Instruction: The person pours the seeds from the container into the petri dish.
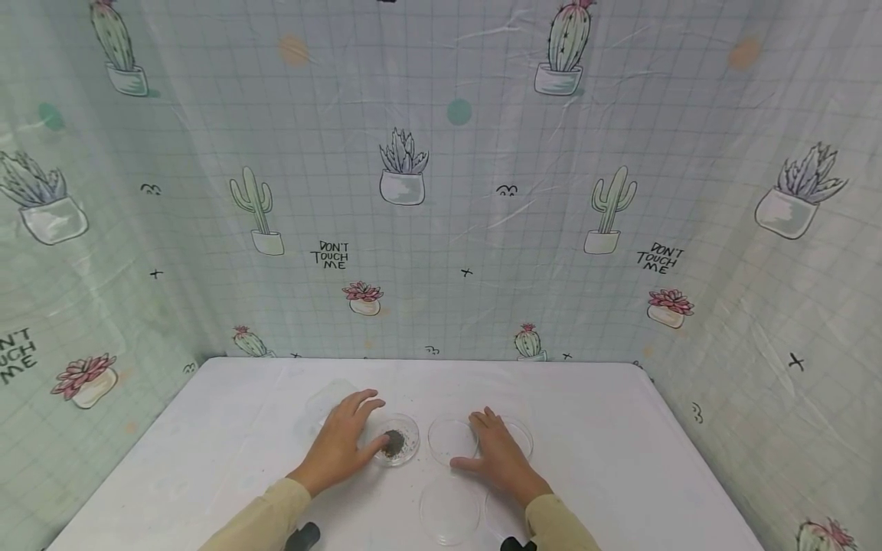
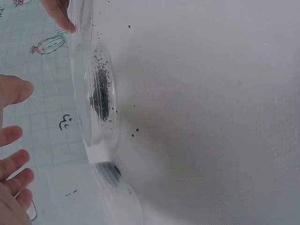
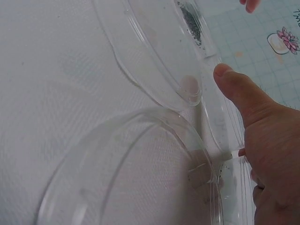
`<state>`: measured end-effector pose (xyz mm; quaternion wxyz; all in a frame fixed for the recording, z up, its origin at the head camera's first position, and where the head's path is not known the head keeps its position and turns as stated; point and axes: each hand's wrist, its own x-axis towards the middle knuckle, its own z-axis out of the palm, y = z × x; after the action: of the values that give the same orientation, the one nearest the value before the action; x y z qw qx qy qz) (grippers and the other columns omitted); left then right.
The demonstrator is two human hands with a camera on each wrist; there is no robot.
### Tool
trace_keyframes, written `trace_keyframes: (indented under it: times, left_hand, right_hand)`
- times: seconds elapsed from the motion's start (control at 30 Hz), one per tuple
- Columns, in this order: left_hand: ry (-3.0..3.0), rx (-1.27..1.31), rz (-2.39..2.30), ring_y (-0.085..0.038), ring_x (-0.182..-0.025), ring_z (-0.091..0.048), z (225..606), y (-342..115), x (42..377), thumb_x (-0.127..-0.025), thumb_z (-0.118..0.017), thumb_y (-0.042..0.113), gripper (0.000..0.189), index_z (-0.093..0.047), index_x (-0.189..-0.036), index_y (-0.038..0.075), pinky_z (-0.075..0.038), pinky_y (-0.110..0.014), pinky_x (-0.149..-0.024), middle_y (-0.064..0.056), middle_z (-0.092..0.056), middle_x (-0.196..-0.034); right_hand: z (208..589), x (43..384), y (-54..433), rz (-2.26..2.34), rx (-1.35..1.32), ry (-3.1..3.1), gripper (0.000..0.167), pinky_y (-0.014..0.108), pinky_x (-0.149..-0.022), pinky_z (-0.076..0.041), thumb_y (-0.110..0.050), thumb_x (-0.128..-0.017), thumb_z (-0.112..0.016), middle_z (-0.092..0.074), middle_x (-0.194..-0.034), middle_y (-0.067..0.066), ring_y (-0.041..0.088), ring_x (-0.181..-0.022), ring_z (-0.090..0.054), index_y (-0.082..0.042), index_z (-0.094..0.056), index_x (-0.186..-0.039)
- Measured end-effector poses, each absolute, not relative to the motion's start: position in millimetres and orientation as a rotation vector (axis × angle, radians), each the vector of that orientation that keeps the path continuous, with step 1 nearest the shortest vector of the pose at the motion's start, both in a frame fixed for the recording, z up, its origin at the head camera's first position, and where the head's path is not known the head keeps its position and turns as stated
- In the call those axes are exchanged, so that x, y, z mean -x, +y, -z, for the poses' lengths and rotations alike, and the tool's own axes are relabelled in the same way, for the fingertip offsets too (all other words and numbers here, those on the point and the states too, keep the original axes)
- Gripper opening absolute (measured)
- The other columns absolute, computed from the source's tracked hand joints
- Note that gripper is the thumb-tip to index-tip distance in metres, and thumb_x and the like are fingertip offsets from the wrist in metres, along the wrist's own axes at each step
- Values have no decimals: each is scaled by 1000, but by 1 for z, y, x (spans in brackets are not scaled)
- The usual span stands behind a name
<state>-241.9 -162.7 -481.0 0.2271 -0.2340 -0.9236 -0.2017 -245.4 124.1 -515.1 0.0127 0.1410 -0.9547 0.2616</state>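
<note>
Over the white desk [image 1: 620,459], the left hand [image 1: 338,445] held its grip apart with nothing in it, while the right hand [image 1: 501,458] spread over the clear dishes [image 1: 450,511], whether clamped on one I could not tell. Those dishes showed no heap, so work with them looked left to do; the grain dish [image 1: 408,426], midway between the desk's left and right edges, lay flat, round, without long axis or pointing end, its dark grains [image 1: 393,444] already inside.

One white table [image 1: 606,474] is bearing five round clear dishes or lids [image 1: 449,511]: one is holding one heap of dark grains [image 1: 393,445], four are showing clear. One see-through film-like item [image 1: 318,404] is lying there. Two hands [image 1: 338,444] and two sleeves [image 1: 269,513] are showing.
</note>
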Motion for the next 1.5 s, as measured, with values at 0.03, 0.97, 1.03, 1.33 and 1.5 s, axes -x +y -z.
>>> trace_keyframes:
  times: [0.03,0.97,1.03,1.33,1.5]
  left_hand:
    - [-2543,633,554,-32,-126,-51,481,-163,242,-77,-80,30,54,-60,-123,11,-43,-55,-102,-11,-55,-135]
    - [-2562,393,534,-38,-128,-45,483,-186,246,-74,-82,25,62,-56,-128,8,-36,-62,-103,-19,-50,-138]
    - [-2570,380,537,-39,-129,-43,483,-186,247,-74,-82,25,63,-55,-129,8,-35,-62,-104,-20,-47,-139]
    - [-2607,308,535,-40,-135,-36,486,-193,248,-75,-82,28,68,-52,-132,7,-33,-63,-105,-22,-39,-145]
    - [-2607,288,534,-41,-134,-36,488,-196,249,-74,-83,28,70,-51,-131,5,-35,-64,-103,-23,-39,-144]
  right_hand:
    - [515,245,124,-817,-441,-2973,90,52,-119,-24,-49,-73,-79,-47,-144,22,40,-143,-31,5,-47,-137]
    - [513,241,131,-740,-468,-2958,89,53,-118,-27,-51,-73,-78,-50,-142,21,41,-141,-34,6,-49,-135]
    - [513,240,132,-741,-469,-2955,89,53,-118,-27,-50,-73,-78,-50,-142,21,41,-141,-33,6,-49,-135]
    - [511,240,132,-761,-443,-2978,88,53,-118,-26,-51,-75,-77,-48,-145,18,40,-143,-31,3,-48,-137]
    - [512,240,133,-751,-454,-2969,84,53,-118,-28,-51,-75,-76,-49,-144,16,39,-143,-32,1,-51,-136]
